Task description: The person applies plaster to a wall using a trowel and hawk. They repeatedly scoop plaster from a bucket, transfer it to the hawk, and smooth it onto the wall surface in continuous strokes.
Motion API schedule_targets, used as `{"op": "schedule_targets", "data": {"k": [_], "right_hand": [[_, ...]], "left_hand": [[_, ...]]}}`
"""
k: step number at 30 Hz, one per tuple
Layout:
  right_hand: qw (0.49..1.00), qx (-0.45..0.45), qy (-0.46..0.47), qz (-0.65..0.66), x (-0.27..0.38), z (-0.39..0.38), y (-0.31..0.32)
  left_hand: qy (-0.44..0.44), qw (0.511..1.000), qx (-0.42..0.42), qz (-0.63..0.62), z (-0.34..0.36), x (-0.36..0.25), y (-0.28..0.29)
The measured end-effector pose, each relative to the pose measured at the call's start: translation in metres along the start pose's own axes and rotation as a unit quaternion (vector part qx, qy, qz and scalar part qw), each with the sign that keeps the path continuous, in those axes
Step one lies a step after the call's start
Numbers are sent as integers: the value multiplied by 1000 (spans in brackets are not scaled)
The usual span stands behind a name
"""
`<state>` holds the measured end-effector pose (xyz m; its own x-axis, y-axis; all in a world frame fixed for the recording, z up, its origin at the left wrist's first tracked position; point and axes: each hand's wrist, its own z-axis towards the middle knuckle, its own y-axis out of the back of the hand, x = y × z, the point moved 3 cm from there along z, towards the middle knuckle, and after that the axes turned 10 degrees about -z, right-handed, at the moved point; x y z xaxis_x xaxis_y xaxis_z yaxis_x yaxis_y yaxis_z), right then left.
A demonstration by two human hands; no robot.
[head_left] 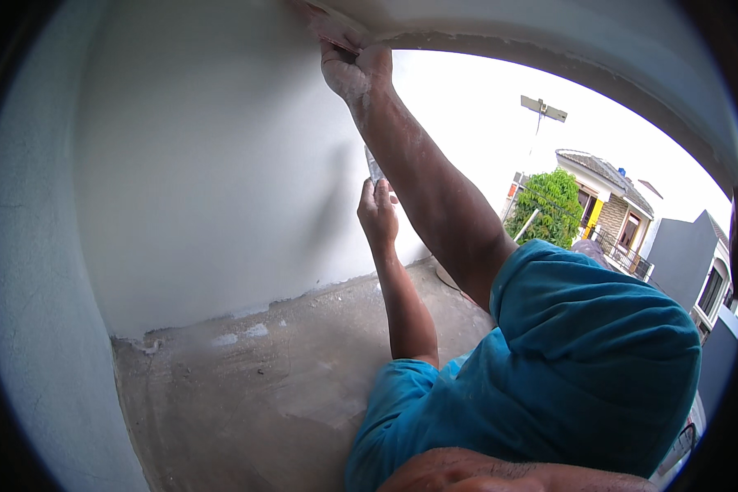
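Note:
Stretched up high, my right hand (354, 72) has its fingers closed on a thin reddish sheet (334, 38), which looks like sandpaper. It lies against the top of the white wall (205, 156), near the edge of the ceiling. White dust coats this hand and wrist. Lower down, my left hand (378, 215) grips a narrow, pale grey flat tool (374, 166) that looks like a scraper. It points upward beside the wall, partly hidden behind my right forearm.
Another wall (33, 271) stands close on the left. The rough concrete floor (246, 394) has white spatters along the wall's foot. To the right is an opening under a beam (541, 61), with a tree (549, 201) and houses (611, 193) outside.

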<state>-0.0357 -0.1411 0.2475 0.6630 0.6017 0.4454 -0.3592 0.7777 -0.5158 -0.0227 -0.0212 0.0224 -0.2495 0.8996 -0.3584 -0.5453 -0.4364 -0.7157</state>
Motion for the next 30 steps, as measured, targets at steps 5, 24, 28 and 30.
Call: {"op": "schedule_targets", "data": {"k": [5,24,28,30], "right_hand": [[998,-38,11,-41,23,9,-6],[986,7,43,-163,-4,-19,2],[970,33,93,-223,-7,-17,-13],[974,42,88,-205,-3,-14,-10]], "left_hand": [[3,1000,4,14,0,-4,-1],[-26,999,-30,19,-2,-6,-2],[-28,999,-25,8,0,-2,0],[-19,1000,-15,1,-1,-1,1]]}}
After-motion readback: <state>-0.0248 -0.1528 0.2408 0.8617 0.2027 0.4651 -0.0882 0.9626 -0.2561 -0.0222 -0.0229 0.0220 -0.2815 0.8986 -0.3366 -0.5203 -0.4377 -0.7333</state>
